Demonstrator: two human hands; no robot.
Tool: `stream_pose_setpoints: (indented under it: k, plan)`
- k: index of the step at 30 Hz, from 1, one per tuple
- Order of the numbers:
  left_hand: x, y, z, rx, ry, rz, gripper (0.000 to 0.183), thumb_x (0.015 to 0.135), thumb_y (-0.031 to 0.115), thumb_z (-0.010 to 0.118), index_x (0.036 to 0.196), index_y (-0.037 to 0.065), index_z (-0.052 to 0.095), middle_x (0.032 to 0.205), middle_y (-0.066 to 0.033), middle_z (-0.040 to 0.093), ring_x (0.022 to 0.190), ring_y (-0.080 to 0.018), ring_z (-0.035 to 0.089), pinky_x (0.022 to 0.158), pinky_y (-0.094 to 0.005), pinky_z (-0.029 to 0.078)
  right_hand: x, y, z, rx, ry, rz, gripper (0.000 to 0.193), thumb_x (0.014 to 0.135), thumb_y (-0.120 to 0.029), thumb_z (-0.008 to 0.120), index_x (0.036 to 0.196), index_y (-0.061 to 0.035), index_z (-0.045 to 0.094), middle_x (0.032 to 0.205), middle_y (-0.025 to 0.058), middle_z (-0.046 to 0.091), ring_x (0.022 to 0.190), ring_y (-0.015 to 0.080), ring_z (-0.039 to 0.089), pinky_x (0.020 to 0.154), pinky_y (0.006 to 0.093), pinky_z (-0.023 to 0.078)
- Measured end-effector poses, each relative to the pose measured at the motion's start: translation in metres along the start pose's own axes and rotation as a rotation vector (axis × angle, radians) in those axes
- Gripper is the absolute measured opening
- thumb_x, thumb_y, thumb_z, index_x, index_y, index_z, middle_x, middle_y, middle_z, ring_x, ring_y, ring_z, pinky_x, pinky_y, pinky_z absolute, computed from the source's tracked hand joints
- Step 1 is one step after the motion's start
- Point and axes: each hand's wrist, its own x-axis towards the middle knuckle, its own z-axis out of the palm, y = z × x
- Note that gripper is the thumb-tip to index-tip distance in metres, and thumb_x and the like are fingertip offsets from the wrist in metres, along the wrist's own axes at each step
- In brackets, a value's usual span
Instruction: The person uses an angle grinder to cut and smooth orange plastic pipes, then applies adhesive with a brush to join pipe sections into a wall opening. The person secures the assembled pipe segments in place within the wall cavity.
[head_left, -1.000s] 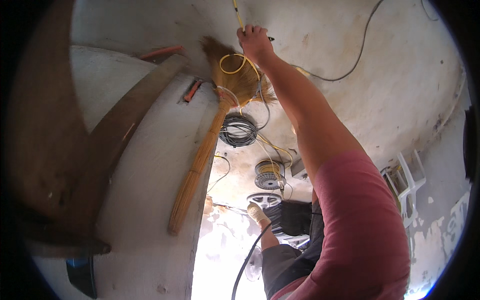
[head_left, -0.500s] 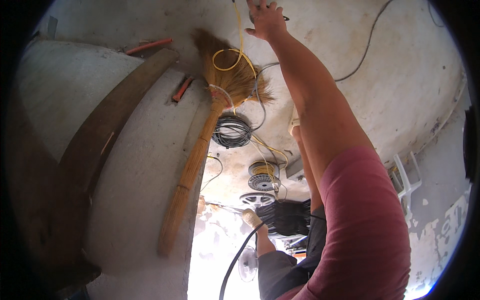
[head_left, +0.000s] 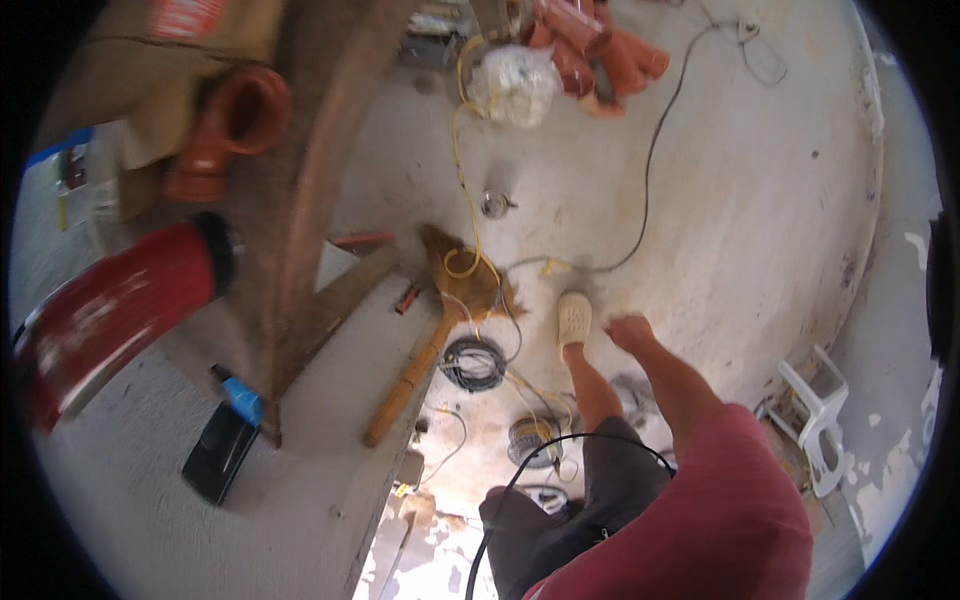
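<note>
My right hand (head_left: 628, 332) hangs over the floor at the end of a bare forearm and a pink sleeve. It is beside the cream clog (head_left: 573, 320) on my foot. Motion smears its fingers, and nothing can be made out in them. A small round metallic object (head_left: 495, 205) lies on the floor, up and left of the hand and apart from it. Left of the hand, a straw broom (head_left: 470, 280) lies with its bristles on the floor and its handle across a concrete ledge. My left hand is out of the picture.
Orange pipe fittings (head_left: 625, 65) and a whitish plastic bag (head_left: 515, 85) lie at the far side. Coiled grey cable (head_left: 473, 363) and a cable spool (head_left: 533, 440) sit near my legs. A red tool (head_left: 130, 310) and wooden board (head_left: 320, 180) occupy the left; a white plastic stool (head_left: 815, 415) stands right.
My right hand has drawn back from the far floor toward my foot, leaving the round metallic object there. The view has shifted, bringing in the pipe fittings and the red tool.
</note>
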Motion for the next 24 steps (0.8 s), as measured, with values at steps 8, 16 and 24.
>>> stream_pose_setpoints:
  k: [8, 16, 24]
  plan:
    - [0.035, -0.031, -0.116, 0.198, 0.378, -0.017, 0.072, 0.111, 0.043, 0.039, 0.164, 0.002, 0.013, 0.169, -0.0261, 0.008, 0.155, -0.0456, 0.020, 0.123, -0.0595, 0.026, -0.227, 0.105, -0.059, -0.008, 0.071, 0.303, 0.035, 0.093, -0.040, 0.069, 0.095, -0.0061, 0.079, 0.101, 0.0168, 0.077, 0.095, 0.0366, 0.073, 0.087, 0.0494, 0.059]
    - [0.067, -0.026, -0.187, 0.337, 0.697, -0.198, 0.074, 0.110, 0.044, 0.039, 0.166, 0.004, 0.010, 0.170, -0.0254, 0.006, 0.156, -0.0459, 0.019, 0.123, -0.0599, 0.026, -0.215, 0.082, -0.228, 0.277, 0.537, 0.112, 0.028, 0.083, -0.032, 0.075, 0.092, -0.0058, 0.080, 0.093, 0.0183, 0.077, 0.091, 0.0375, 0.074, 0.087, 0.0478, 0.059]
    - [0.112, 0.041, -0.185, 0.045, 0.879, -0.420, 0.080, 0.108, 0.052, 0.040, 0.166, 0.006, 0.010, 0.172, -0.0248, 0.004, 0.158, -0.0458, 0.010, 0.125, -0.0634, 0.020, -0.311, -0.130, -0.496, 0.643, 0.685, -0.546, 0.043, 0.092, -0.046, 0.074, 0.101, -0.0037, 0.078, 0.095, 0.0187, 0.077, 0.094, 0.0316, 0.077, 0.085, 0.0503, 0.058]
